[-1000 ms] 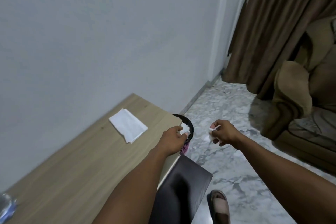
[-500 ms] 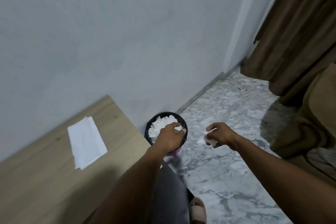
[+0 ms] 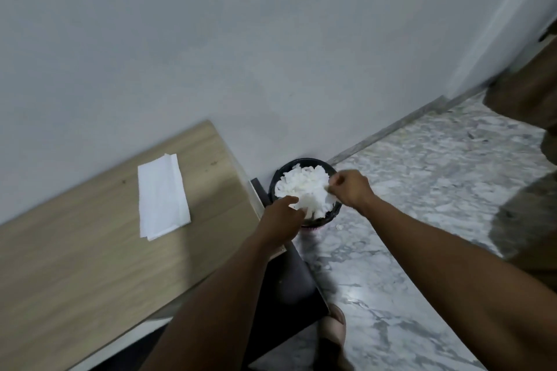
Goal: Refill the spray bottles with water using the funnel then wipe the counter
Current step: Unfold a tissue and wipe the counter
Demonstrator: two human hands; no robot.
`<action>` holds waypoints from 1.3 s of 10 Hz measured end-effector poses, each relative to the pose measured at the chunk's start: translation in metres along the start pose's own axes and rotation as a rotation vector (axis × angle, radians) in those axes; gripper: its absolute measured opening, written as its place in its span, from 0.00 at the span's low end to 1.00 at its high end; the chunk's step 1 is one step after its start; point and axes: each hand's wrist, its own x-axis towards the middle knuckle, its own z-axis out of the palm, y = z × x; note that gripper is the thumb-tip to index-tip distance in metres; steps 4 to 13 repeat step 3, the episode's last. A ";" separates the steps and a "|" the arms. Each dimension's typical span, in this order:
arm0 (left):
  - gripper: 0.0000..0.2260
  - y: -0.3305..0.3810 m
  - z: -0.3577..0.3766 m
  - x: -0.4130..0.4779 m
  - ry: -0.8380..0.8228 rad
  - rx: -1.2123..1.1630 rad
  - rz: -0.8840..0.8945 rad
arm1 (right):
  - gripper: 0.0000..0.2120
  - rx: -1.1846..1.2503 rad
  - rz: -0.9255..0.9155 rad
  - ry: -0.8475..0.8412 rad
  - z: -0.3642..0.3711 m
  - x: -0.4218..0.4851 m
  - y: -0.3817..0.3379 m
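A sandalled foot [image 3: 333,328] stands on the marble floor [image 3: 422,190] below the forearms. Both hands are close together over a black waste bin [image 3: 278,173] heaped with crumpled tissues [image 3: 304,190]. The left hand [image 3: 281,218] reaches onto the near side of the heap, though blur hides whether it grips. The right hand [image 3: 351,190] has curled fingers pinching the heap's right edge. To the left of the left hand, a folded paper towel [image 3: 161,196] lies flat on the wooden tabletop [image 3: 90,250], against the grey wall [image 3: 241,54].
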 end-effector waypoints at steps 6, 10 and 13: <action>0.20 0.002 0.003 0.003 0.051 -0.019 0.013 | 0.22 -0.061 0.025 -0.119 -0.010 0.020 0.001; 0.20 0.002 0.003 0.003 0.051 -0.019 0.013 | 0.22 -0.061 0.025 -0.119 -0.010 0.020 0.001; 0.20 0.002 0.003 0.003 0.051 -0.019 0.013 | 0.22 -0.061 0.025 -0.119 -0.010 0.020 0.001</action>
